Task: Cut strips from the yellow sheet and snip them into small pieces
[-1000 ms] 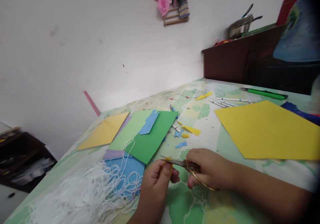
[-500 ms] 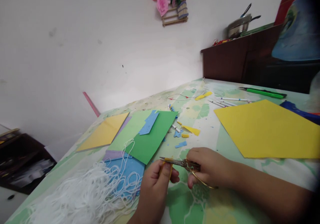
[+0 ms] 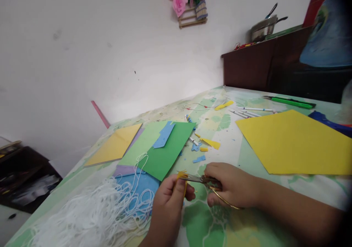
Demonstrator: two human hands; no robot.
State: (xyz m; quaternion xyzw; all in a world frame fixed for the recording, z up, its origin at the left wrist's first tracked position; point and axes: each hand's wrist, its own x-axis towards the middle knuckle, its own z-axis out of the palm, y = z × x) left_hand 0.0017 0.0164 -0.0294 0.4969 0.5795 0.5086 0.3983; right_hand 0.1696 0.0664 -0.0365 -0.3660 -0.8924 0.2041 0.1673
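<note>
A small yellow piece (image 3: 180, 174) is pinched between the thumb and fingers of the left hand (image 3: 169, 199), its upper end protruding past the thumb. The scissors (image 3: 194, 178) are gripped by their gold handles in the right hand (image 3: 233, 184), which is curled around the loops. The yellow piece lies to the left of the right hand, beyond the length of the blades; the left hand is the nearer, being in contact with it. The blades are aimed leftward, their tips beside the top of the piece, and their long axis is laid almost level across the view, dipping slightly towards the handles. The long axis of the piece runs roughly up and down, so it is crossed by the blades; whether its edge is caught between them cannot be told.

Beyond the hands, a blue scrap (image 3: 199, 159) and a yellow scrap (image 3: 211, 143) are scattered on the bench (image 3: 203, 221). To the left, a green sheet (image 3: 172, 155) is topped by a blue strip (image 3: 165, 135), near tangled white cord (image 3: 88, 210). To the right, a large yellow sheet (image 3: 294, 144) is laid flat.
</note>
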